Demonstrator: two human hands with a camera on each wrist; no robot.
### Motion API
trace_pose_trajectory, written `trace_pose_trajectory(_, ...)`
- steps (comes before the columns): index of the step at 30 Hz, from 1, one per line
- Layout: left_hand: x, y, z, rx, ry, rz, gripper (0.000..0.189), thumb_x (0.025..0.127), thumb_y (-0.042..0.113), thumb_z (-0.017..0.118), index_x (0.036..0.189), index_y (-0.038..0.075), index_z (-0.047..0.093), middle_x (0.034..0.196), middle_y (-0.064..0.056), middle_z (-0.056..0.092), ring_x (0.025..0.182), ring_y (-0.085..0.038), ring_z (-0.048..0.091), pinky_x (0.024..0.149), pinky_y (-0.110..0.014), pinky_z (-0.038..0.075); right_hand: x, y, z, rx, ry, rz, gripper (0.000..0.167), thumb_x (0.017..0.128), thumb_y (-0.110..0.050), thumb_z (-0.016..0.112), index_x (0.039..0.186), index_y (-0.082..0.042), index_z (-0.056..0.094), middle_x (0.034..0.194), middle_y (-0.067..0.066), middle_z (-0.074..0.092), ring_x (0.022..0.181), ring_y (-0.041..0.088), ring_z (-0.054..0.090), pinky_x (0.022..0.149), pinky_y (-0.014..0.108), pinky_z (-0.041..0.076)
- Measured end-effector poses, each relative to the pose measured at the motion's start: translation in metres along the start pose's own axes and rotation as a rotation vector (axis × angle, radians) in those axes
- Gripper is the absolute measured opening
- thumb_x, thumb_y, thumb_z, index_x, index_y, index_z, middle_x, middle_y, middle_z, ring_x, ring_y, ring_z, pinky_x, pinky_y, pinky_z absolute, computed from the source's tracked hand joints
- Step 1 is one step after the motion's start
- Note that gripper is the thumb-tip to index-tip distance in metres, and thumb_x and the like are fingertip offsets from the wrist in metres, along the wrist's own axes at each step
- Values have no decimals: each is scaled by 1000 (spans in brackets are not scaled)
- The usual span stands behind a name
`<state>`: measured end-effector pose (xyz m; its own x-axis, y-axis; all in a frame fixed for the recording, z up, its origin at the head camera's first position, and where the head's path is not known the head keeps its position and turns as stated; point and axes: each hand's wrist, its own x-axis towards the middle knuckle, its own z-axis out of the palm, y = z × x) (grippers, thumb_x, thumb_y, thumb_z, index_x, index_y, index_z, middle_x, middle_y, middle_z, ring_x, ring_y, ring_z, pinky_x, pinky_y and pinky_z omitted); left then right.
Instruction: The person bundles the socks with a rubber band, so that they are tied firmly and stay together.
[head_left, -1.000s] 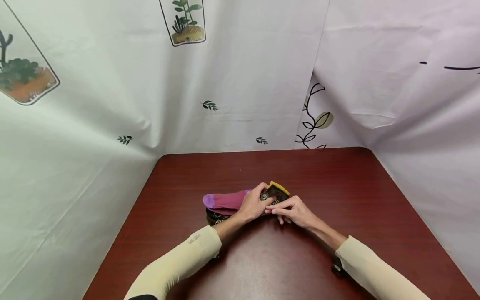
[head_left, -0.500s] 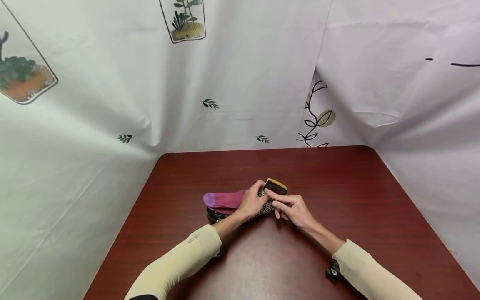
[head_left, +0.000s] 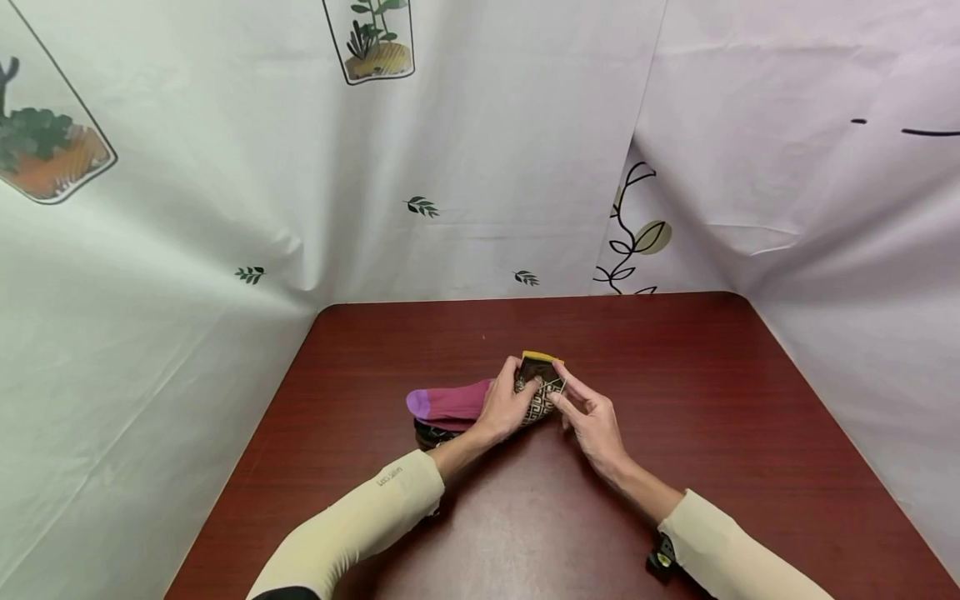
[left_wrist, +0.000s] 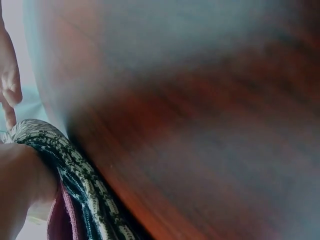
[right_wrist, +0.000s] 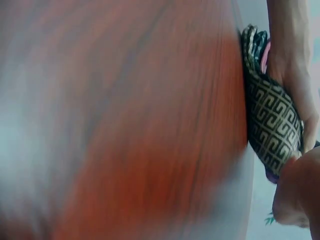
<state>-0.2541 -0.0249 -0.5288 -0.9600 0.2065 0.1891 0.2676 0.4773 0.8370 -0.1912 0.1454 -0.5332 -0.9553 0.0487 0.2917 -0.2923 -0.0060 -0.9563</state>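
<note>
A black sock with a beige Greek-key pattern lies bent up at its right end, where a dark cuff with a yellow edge shows. My left hand grips this end, thumb at the dark part. My right hand holds the sock's right side, index finger at the cuff and thumb lower down. A magenta sock with a purple toe stretches out to the left. Dark patterned fabric shows under it. In the right wrist view the patterned sock bulges between both hands.
The socks rest on a reddish-brown table with rounded far corners. White printed sheets hang close around its back and sides. A small black device sits at the right sleeve cuff.
The right hand has shifted from beside the left fingers up to the cuff's right edge. The yellow-edged cuff has swung left and stands more upright. The left hand has barely moved.
</note>
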Motion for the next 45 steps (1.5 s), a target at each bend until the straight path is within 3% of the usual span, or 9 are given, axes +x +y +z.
trace_pose_trajectory(4,-2,-1,3,-5,33,9,24,102,35,66,118,19,57,109,-5,75,98,-21,68,86,-44,52,-3,-2,9,18,74,39,59,101,-6,72,156,-17,54,129,10,71,96,13,70,71,20,54)
trace_pose_trajectory(7,-3,-1,4,-8,56,17,24,102,32,66,119,18,56,110,-8,75,99,-24,69,86,-46,53,-5,-5,14,40,109,87,61,102,-9,71,159,-18,49,162,-3,47,138,13,54,92,14,49)
trace_pose_trajectory(9,-4,-1,5,-8,68,21,24,103,31,65,120,18,55,112,-10,76,101,-26,70,86,-47,53,-5,-7,18,36,129,128,62,104,-12,70,161,-18,46,167,-2,41,147,16,45,96,13,47)
trace_pose_trajectory(15,-7,-2,5,-27,76,55,23,104,26,64,122,17,52,118,-13,75,107,-28,71,90,-50,53,-2,-13,23,118,154,277,64,107,-18,67,164,-13,39,169,2,37,134,8,55,86,25,53)
trace_pose_trajectory(21,-7,-5,3,-51,27,167,24,105,18,63,124,13,50,120,-11,71,111,-24,67,96,-46,52,4,-13,18,159,96,324,66,108,-19,65,166,-13,35,169,4,36,118,-1,59,85,29,54)
trace_pose_trajectory(29,-6,-8,-2,-105,-88,280,41,100,4,63,137,14,50,127,-8,70,117,-20,65,102,-42,51,9,-4,3,200,-32,300,64,109,-12,61,167,-11,33,167,13,38,114,2,63,87,30,55)
trace_pose_trajectory(35,-4,-11,-4,-28,-135,370,62,89,-5,62,149,9,53,133,-14,70,120,-24,67,105,-42,51,10,4,-10,213,-88,281,61,110,-9,57,165,-2,31,168,18,35,118,2,61,88,30,55)
trace_pose_trajectory(40,-2,-11,-1,4,-186,456,61,84,-11,61,145,1,58,134,-16,69,121,-26,66,106,-40,50,10,6,-17,210,-87,282,57,110,-8,57,162,4,35,161,23,44,111,5,64,87,28,54)
trace_pose_trajectory(45,0,-8,0,10,-224,506,55,87,-12,62,140,1,62,135,-12,66,125,-23,64,110,-37,47,10,9,-21,180,-134,231,52,110,-9,57,156,9,40,141,11,61,106,8,65,87,30,55)
